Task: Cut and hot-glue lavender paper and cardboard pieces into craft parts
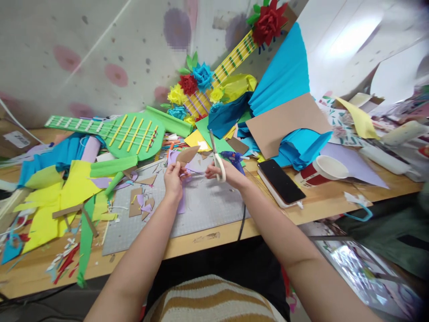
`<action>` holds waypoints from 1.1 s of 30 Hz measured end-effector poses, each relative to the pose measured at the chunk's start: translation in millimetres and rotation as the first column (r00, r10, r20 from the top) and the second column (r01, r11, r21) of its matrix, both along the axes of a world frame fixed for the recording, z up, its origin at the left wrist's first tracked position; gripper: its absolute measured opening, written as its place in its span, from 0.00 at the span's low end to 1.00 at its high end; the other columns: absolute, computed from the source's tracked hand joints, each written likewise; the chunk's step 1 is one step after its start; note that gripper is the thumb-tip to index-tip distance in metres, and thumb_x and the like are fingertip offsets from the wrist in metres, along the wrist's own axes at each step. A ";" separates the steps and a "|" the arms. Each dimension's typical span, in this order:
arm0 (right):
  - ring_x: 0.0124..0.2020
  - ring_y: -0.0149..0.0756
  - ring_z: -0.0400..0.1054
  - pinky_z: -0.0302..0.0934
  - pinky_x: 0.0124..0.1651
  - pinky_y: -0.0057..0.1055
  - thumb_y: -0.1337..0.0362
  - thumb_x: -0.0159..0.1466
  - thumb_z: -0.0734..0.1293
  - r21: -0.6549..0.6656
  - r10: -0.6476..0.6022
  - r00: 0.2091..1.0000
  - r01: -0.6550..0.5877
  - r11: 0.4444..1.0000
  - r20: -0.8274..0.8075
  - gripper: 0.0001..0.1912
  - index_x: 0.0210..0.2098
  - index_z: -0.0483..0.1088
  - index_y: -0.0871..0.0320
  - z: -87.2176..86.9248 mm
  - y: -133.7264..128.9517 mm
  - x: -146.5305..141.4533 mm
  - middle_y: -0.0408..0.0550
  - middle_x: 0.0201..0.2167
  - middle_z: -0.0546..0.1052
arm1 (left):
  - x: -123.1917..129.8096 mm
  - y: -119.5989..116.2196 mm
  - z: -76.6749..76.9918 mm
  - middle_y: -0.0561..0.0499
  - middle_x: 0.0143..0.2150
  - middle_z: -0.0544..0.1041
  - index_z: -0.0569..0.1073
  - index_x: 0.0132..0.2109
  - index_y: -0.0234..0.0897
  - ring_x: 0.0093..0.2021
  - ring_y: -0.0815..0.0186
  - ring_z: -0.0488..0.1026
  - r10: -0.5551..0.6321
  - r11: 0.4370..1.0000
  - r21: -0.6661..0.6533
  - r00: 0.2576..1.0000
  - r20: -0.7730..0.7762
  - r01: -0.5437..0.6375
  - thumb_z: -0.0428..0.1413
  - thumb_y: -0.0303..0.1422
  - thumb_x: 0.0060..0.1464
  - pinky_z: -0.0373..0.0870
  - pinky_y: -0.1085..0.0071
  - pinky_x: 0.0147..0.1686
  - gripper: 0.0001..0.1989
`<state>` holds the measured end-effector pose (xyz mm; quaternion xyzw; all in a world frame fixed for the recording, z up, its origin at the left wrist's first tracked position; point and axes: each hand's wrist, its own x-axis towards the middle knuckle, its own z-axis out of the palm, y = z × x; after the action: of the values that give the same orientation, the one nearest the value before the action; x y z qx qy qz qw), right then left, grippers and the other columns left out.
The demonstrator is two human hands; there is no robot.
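Note:
My left hand (174,179) pinches a leaf-shaped brown cardboard piece (187,154) over the grey cutting mat (201,223). My right hand (223,172) has its fingers closed, with white-handled scissors (219,167) hanging on it, blades pointing up and away. A thin dark strand stretches between the two hands; its ends are too small to make out. Purple paper (182,203) lies beneath my left hand. Just beyond my right hand rests a blue glue gun (233,156). Small brown and purple scraps are scattered on the mat's left part.
A green paper guitar (134,136) lies at the left, near yellow paper (78,179). Behind stands a yellow guitar (231,67) with paper flowers. At right are a phone (281,181), a paper cup (313,173), brown cardboard (284,118) and blue paper (284,71).

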<state>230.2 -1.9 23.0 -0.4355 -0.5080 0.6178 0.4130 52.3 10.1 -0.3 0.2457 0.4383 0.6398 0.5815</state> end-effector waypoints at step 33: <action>0.30 0.31 0.66 0.65 0.32 0.30 0.60 0.43 0.71 0.043 -0.530 0.845 0.534 0.844 -0.073 0.24 0.35 0.56 0.55 -23.1 31.1 -56.2 0.39 0.27 0.67 | 7.2 0.5 -8.4 0.56 0.19 0.71 0.67 0.26 0.34 0.17 0.74 0.66 -0.037 0.998 0.037 0.961 -0.273 0.049 0.62 0.38 0.39 0.67 0.76 0.19 0.14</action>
<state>174.0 29.2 0.0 -0.5283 -0.3740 0.4754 0.5959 59.5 10.5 -8.8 0.3531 0.4948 0.5966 0.5240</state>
